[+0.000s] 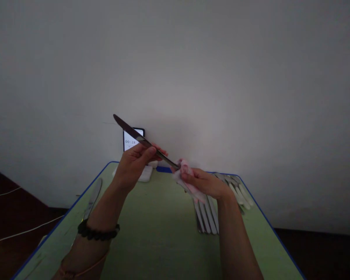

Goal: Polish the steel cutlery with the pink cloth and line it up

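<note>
A metal table knife [131, 131] is held slantwise above the table, its blade pointing up and to the left. My left hand [134, 163] pinches it near the middle, thumb on top. With my right hand [205, 181] I grip a pink and white cloth [184, 177], which is wrapped around the handle end of the knife and hides that end. Below my right wrist, several knives [205, 217] lie side by side on the table. Another knife [95, 194] rests at the left, beside my left forearm.
The green table [160, 241] has a blue edge and stands against a pale wall [175, 70]. A phone [131, 140] showing a timer leans at the back, near a white object [146, 174]. Several pieces of cutlery with white handles [240, 194] lie at the right rear.
</note>
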Available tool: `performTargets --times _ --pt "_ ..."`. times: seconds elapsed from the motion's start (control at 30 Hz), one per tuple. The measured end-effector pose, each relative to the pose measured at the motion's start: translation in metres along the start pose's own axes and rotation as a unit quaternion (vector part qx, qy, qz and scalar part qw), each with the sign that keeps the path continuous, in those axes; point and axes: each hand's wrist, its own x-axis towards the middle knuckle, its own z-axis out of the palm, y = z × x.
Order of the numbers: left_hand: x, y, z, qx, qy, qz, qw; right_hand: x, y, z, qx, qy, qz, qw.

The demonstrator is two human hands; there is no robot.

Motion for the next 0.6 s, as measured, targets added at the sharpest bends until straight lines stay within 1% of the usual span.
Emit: performTargets --times 0.1,0.17,0.23,0.3,0.4,0.47,0.53,0.6 --pt "0.003 -0.001 0.003 -0.053 0.052 0.032 0.997 0.001 0.001 -0.002 0.022 0.068 -0.026 0.997" --pt "0.003 0.0 0.004 -0.072 0.082 0.044 0.993 0.002 0.0 -0.002 0.064 0.122 -0.042 0.99" --pt "0.003 0.002 0.004 -0.075 0.087 0.034 0.993 0.005 -0.003 -0.002 0.115 0.172 -0.057 0.977" --pt "0.001 0.004 0.004 -0.045 0.056 -0.01 0.997 0.011 -0.004 -0.001 0.169 0.211 -0.072 0.96" --pt "-0.003 0.003 0.009 0.054 -0.018 -0.093 0.994 0.02 -0.004 0.0 0.262 0.253 -0.089 0.927" --pt "-0.006 0.001 0.012 0.103 -0.047 -0.124 0.986 0.026 -0.003 0.002 0.333 0.27 -0.102 0.897" --pt "-0.007 -0.001 0.014 0.127 -0.064 -0.151 0.978 0.031 -0.004 0.006 0.393 0.278 -0.11 0.87" --pt "-0.007 -0.003 0.014 0.15 -0.083 -0.178 0.969 0.034 -0.007 0.01 0.43 0.271 -0.101 0.855"
